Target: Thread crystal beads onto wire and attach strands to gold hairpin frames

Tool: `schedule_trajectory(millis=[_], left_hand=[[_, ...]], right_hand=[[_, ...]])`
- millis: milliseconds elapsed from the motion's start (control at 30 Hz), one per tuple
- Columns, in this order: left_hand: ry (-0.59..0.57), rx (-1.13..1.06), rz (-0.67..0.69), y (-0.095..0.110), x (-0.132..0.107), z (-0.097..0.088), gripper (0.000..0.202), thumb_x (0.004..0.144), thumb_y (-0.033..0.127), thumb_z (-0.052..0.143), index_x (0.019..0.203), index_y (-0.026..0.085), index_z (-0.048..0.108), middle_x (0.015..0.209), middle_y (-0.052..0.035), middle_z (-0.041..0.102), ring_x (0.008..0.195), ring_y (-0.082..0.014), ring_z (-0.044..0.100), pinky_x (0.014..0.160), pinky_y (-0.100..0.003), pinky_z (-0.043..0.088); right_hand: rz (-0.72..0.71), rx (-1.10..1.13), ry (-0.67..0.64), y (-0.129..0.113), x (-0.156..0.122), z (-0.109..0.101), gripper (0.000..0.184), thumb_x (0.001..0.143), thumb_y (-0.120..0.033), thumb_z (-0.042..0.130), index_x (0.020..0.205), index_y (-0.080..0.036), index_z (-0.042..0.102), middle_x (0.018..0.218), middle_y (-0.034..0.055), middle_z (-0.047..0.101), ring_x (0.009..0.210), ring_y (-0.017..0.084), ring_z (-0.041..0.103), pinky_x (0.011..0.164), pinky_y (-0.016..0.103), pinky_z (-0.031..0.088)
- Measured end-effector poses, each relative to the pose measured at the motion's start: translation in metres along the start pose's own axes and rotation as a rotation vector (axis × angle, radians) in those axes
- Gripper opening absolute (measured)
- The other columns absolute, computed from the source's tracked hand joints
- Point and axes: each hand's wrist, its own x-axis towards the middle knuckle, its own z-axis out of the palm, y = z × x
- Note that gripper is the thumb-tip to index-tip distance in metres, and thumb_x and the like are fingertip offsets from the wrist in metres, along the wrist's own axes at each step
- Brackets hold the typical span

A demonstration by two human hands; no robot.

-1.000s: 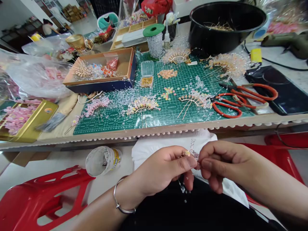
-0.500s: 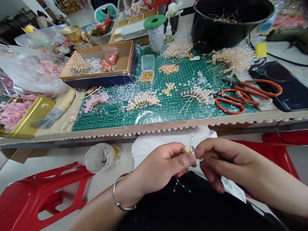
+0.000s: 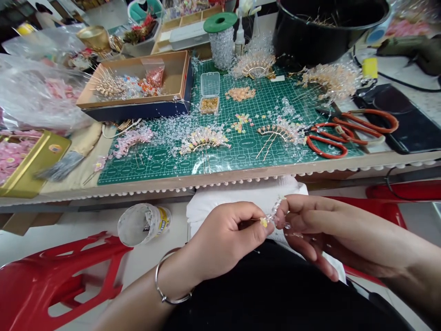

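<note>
Above my lap, my left hand (image 3: 237, 236) pinches a small beaded hair ornament (image 3: 274, 209) between thumb and forefinger. Clear beads rise from it, and a yellow flower bead (image 3: 263, 222) sits at my left thumb tip. My right hand (image 3: 315, 225) is closed at the thumb and forefinger on the ornament's beaded side, its lower fingers loosely stretched. Fine strands with clear beads show under the right fingers. White cloth (image 3: 248, 195) lies behind the hands. On the green cutting mat (image 3: 234, 158) ahead lie finished-looking beaded hair combs (image 3: 205, 140) with gold pins.
Red-handled pliers (image 3: 361, 126) and scissors (image 3: 327, 146) lie at the mat's right, beside a black phone (image 3: 401, 117). A cardboard box (image 3: 138, 108) of beads, a bead spool (image 3: 221, 46) and a black basin (image 3: 330, 41) stand behind. Red stools (image 3: 65, 271) flank me; a white bucket (image 3: 138, 225) stands left.
My right hand has shifted slightly right and its lower fingers have spread. The ornament's clear beads now tilt toward the right hand. The view has moved slightly.
</note>
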Motion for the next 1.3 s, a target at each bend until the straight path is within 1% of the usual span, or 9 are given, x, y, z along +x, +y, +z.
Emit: schedule_trajectory(millis=[167,367,600,767,833,967,1067,1167,1300], left_hand=[[-0.028,-0.008,0.025,0.003,0.0,-0.001,0.034,0.093,0.044,0.061,0.074,0.016,0.06,0.066,0.0031,0.045,0.06,-0.0095,0.036,0.057,-0.024,0.03],[-0.032,0.04,0.035,0.003,0.001,-0.006,0.028,0.093,0.039,0.065,0.077,0.016,0.065,0.07,0.0025,0.053,0.065,-0.0094,0.044,0.061,-0.023,0.034],[0.018,0.12,0.051,0.004,0.001,-0.008,0.026,0.095,0.036,0.062,0.079,0.016,0.067,0.074,0.0011,0.06,0.068,-0.0103,0.05,0.063,-0.022,0.037],[0.009,0.225,0.072,0.006,0.001,-0.009,0.024,0.094,0.032,0.062,0.077,0.016,0.069,0.072,0.0005,0.06,0.069,-0.0121,0.053,0.066,-0.024,0.038],[-0.004,0.174,0.047,0.006,0.002,-0.009,0.029,0.093,0.037,0.063,0.074,0.016,0.067,0.069,0.0006,0.058,0.067,-0.0123,0.05,0.064,-0.024,0.036],[-0.014,-0.061,-0.033,0.001,0.003,-0.01,0.035,0.088,0.047,0.068,0.073,0.015,0.065,0.064,0.0027,0.046,0.061,-0.0108,0.037,0.058,-0.025,0.03],[-0.002,-0.167,-0.031,-0.005,0.004,-0.01,0.037,0.086,0.049,0.069,0.075,0.015,0.064,0.066,0.0022,0.046,0.063,-0.0111,0.037,0.06,-0.026,0.03],[0.034,-0.138,-0.013,-0.007,0.003,-0.01,0.037,0.086,0.049,0.069,0.074,0.015,0.063,0.069,0.0013,0.047,0.067,-0.0121,0.04,0.063,-0.026,0.032],[0.063,-0.039,-0.025,-0.001,-0.004,-0.012,0.036,0.091,0.049,0.063,0.076,0.016,0.062,0.068,0.0025,0.043,0.068,-0.0118,0.038,0.061,-0.026,0.03]], right_hand=[[0.004,-0.159,0.032,-0.001,0.002,0.002,0.03,0.087,-0.045,0.071,0.078,-0.018,0.061,0.053,-0.0049,0.061,0.036,0.005,0.054,0.035,0.01,0.04],[0.011,-0.198,0.016,-0.004,0.003,-0.003,0.02,0.092,-0.032,0.059,0.077,-0.018,0.061,0.064,0.0035,0.074,0.049,0.013,0.068,0.044,0.018,0.053],[0.071,-0.264,0.018,-0.009,0.003,-0.005,0.02,0.088,-0.026,0.055,0.07,-0.019,0.059,0.056,0.0021,0.07,0.045,0.011,0.063,0.043,0.018,0.049],[-0.118,-0.552,0.09,-0.013,0.003,-0.007,0.021,0.09,-0.038,0.062,0.081,-0.02,0.069,0.087,0.0035,0.075,0.08,0.017,0.069,0.072,0.026,0.056],[-0.132,-0.589,0.111,-0.014,0.003,-0.005,0.025,0.089,-0.043,0.065,0.08,-0.02,0.069,0.086,0.0032,0.074,0.082,0.018,0.067,0.075,0.029,0.056],[-0.119,-0.489,0.092,-0.013,0.006,-0.002,0.022,0.088,-0.036,0.068,0.074,-0.02,0.061,0.083,0.0013,0.072,0.082,0.017,0.067,0.076,0.029,0.054],[-0.097,-0.318,0.005,-0.007,0.01,-0.001,0.019,0.089,-0.028,0.065,0.073,-0.02,0.059,0.084,0.0025,0.074,0.085,0.016,0.07,0.079,0.027,0.054],[-0.025,-0.097,-0.065,-0.002,0.011,0.0,0.018,0.088,-0.026,0.064,0.073,-0.019,0.057,0.076,0.0039,0.074,0.073,0.018,0.073,0.07,0.029,0.056],[-0.048,-0.023,-0.044,-0.002,0.009,0.002,0.018,0.092,-0.024,0.057,0.074,-0.019,0.056,0.069,-0.0029,0.068,0.059,0.012,0.07,0.064,0.026,0.055]])
